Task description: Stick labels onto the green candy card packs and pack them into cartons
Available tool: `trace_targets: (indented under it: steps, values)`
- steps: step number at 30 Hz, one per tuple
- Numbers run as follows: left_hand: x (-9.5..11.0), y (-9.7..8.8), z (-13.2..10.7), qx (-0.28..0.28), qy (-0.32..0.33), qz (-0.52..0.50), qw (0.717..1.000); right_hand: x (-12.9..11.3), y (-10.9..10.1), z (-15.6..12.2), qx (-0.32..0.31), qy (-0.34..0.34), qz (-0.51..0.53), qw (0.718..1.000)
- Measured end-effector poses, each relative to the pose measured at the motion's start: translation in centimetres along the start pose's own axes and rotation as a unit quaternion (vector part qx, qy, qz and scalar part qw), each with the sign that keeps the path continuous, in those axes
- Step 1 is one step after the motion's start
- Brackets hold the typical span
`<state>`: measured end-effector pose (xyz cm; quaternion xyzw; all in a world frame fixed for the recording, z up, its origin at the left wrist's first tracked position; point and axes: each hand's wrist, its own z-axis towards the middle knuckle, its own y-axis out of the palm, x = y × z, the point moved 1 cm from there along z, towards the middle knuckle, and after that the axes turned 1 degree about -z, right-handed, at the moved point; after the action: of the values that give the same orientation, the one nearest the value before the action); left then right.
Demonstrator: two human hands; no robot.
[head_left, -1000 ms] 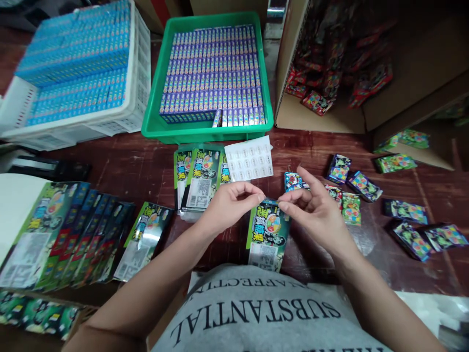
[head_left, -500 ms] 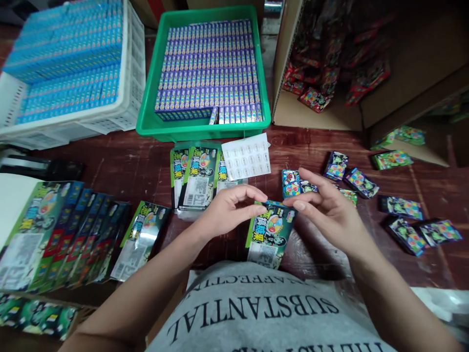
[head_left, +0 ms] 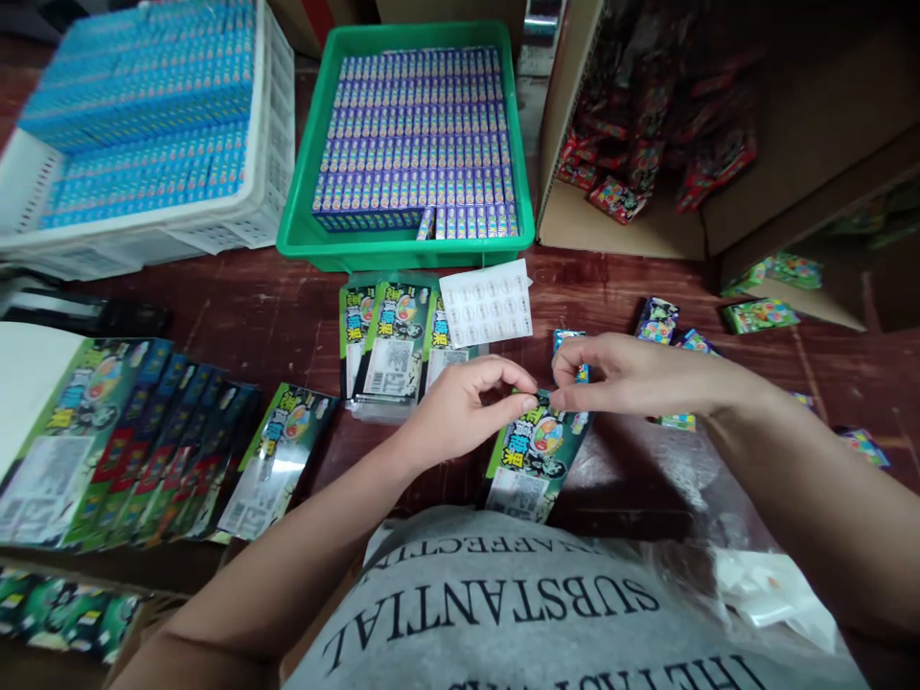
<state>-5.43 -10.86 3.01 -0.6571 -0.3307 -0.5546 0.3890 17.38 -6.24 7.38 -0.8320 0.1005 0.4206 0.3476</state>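
My left hand (head_left: 478, 402) pinches the top edge of a green and black candy pack (head_left: 536, 455) with thumb and index finger. The pack leans against the grey shirt, its printed front and white label facing up. My right hand (head_left: 610, 374) has its thumb and bent index finger closed at the same top edge, nearer the right corner. Partly behind that hand is a small blue candy box (head_left: 567, 339). Beyond the left hand lie several similar candy packs (head_left: 395, 335), with a sheet of round stickers (head_left: 489, 305) across their right side.
A green tray (head_left: 302, 206) of purple boxes and a white crate (head_left: 269, 144) of blue boxes stand at the back. A cardboard box (head_left: 625, 235) with red packs is at right. Loose small boxes (head_left: 657, 321) lie on the right. Finished-looking packs (head_left: 136, 441) stand in a row at left.
My right hand has turned palm-down and its fingers have closed in at the pack's top edge, with the forearm swung outward. My left hand keeps its pinch, and the pack stays nearly in place.
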Motion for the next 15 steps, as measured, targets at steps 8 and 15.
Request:
trace_targets:
  steps: [8, 15]
  values:
    - [-0.2, -0.3, -0.5, 0.02, -0.005, -0.003, 1.0, -0.9, 3.1, -1.3, 0.227, -0.087, -0.186, 0.952]
    - [0.0, -0.8, -3.5, 0.063, 0.043, -0.018, 0.997, 1.2, 5.7, -1.9, 0.231, -0.136, -0.172, 0.948]
